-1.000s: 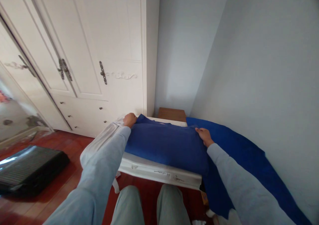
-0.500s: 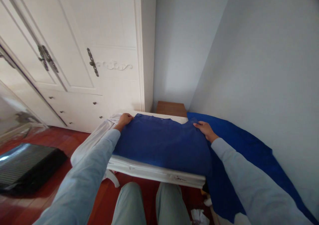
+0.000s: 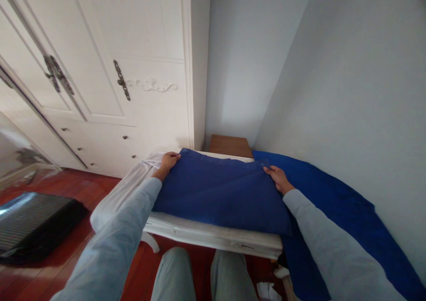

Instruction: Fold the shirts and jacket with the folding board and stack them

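Observation:
A dark blue garment (image 3: 221, 192), its exact kind unclear, lies spread across a white bench-like table (image 3: 213, 239) in front of my knees. Its far edge is drawn nearly straight between my two hands. My left hand (image 3: 170, 160) pinches the far left corner. At the far right corner, my right hand (image 3: 278, 176) grips the edge between thumb and fingers. Brighter blue cloth (image 3: 319, 194) spreads beside the table on the right, against the wall; whether it joins the garment I cannot tell. White cloth (image 3: 123, 194) drapes over the table's left end.
A white wardrobe (image 3: 156, 123) with dark metal handles stands behind on the left. A brown wooden box-like piece (image 3: 231, 145) sits in the corner beyond the table. On the red wood floor lies a black, ribbed object (image 3: 36, 225). Crumpled white paper (image 3: 268, 291) lies at the lower right.
The garment's far edge has been pulled straighter. My right hand has shifted slightly right and down with its corner, while my left hand keeps its pinch.

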Tool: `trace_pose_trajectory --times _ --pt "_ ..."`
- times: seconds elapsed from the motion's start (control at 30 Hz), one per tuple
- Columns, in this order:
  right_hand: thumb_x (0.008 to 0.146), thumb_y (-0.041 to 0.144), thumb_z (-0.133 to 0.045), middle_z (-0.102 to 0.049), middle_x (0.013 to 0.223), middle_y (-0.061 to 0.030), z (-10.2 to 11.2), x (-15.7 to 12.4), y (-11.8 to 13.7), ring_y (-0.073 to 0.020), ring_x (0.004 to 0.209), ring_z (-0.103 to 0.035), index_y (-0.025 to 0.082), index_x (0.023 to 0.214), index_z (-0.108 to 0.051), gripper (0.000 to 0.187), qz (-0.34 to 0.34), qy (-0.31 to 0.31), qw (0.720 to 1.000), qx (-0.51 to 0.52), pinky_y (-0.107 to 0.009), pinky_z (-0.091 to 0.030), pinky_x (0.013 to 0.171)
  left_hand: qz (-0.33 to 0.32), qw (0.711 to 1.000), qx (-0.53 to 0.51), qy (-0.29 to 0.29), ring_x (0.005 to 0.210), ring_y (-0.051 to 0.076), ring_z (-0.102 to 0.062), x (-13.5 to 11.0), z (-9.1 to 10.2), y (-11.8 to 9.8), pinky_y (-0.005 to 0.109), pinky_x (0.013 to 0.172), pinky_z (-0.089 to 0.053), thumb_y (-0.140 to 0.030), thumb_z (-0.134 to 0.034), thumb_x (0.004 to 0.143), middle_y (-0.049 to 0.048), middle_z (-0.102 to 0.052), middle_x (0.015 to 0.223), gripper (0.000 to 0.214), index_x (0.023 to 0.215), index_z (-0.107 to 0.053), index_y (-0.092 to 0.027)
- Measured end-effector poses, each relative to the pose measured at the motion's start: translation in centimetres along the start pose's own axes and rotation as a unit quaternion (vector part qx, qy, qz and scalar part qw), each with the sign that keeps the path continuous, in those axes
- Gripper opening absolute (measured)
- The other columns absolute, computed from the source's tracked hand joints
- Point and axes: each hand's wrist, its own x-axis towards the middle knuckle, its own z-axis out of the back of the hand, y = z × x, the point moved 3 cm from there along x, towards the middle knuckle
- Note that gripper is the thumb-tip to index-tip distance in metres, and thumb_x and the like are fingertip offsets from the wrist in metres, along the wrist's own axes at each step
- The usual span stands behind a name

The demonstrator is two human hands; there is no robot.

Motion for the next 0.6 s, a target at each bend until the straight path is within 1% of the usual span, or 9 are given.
trace_pose_trajectory --times 0.1,0.2,0.3,0.4,0.5,0.6 --pt "0.073 0.037 -0.077 -0.071 0.079 -0.0064 0.3 0.7 -0.7 -0.0128 0.064 -0.063 0.013 0.084 -0.066 0.029 -0.003 -0.016 1.000 -0.022 -0.021 -0.052 0.061 0.014 0.999 0.000 -0.030 0.084 0.021 -0.069 -0.3 0.1 0.6 0.026 0.069 -0.049 -0.035 -0.059 0.085 0.0090 -0.076 0.096 0.030 0.099 -0.074 -0.013" --pt "0.074 0.036 -0.076 -0.071 0.077 -0.0073 0.2 1.6 -1.1 -0.0125 0.063 -0.062 0.011 0.082 -0.069 0.027 -0.013 -0.045 0.997 -0.065 -0.019 -0.048 0.058 0.027 0.998 0.021 -0.045 0.087 0.023 -0.070 -0.3 0.1 0.7 0.028 0.074 -0.050 -0.033 -0.063 0.082 0.0099 -0.076 0.096 0.027 0.097 -0.075 -0.014" --pt "0.073 0.037 -0.076 -0.071 0.075 -0.0085 0.0 2.5 -1.2 -0.0144 0.066 -0.063 0.011 0.078 -0.070 0.027 -0.020 -0.074 0.990 -0.114 -0.020 -0.045 0.057 0.037 0.997 0.046 -0.048 0.093 0.026 -0.070 -0.4 -0.1 0.6 0.031 0.078 -0.050 -0.031 -0.066 0.081 0.0116 -0.076 0.097 0.023 0.095 -0.075 -0.015" --pt "0.071 0.038 -0.078 -0.069 0.071 -0.0097 -0.1 3.0 -1.1 -0.0189 0.076 -0.067 0.012 0.070 -0.069 0.027 -0.025 -0.096 0.983 -0.154 -0.022 -0.047 0.063 0.045 0.996 0.064 -0.046 0.099 0.029 -0.069 -0.5 -0.3 0.3 0.034 0.082 -0.051 -0.031 -0.065 0.083 0.0137 -0.076 0.101 0.023 0.095 -0.075 -0.015" --pt "0.072 0.037 -0.078 -0.069 0.071 -0.0104 -0.2 2.8 -0.7 -0.0206 0.085 -0.068 0.014 0.065 -0.067 0.027 -0.028 -0.093 0.981 -0.169 -0.022 -0.049 0.070 0.046 0.996 0.071 -0.034 0.104 0.031 -0.069 -0.5 -0.3 -0.1 0.036 0.086 -0.050 -0.033 -0.062 0.086 0.0150 -0.075 0.107 0.024 0.097 -0.074 -0.016" --pt "0.080 0.041 -0.074 -0.071 0.077 -0.0104 -0.1 1.7 -0.1 -0.0176 0.082 -0.068 0.013 0.075 -0.067 0.029 -0.033 -0.051 0.987 -0.146 -0.020 -0.050 0.068 0.047 0.997 0.064 -0.013 0.105 0.030 -0.069 -0.6 0.4 -0.5 0.034 0.087 -0.051 -0.036 -0.062 0.087 0.0174 -0.074 0.111 0.031 0.104 -0.071 -0.012"
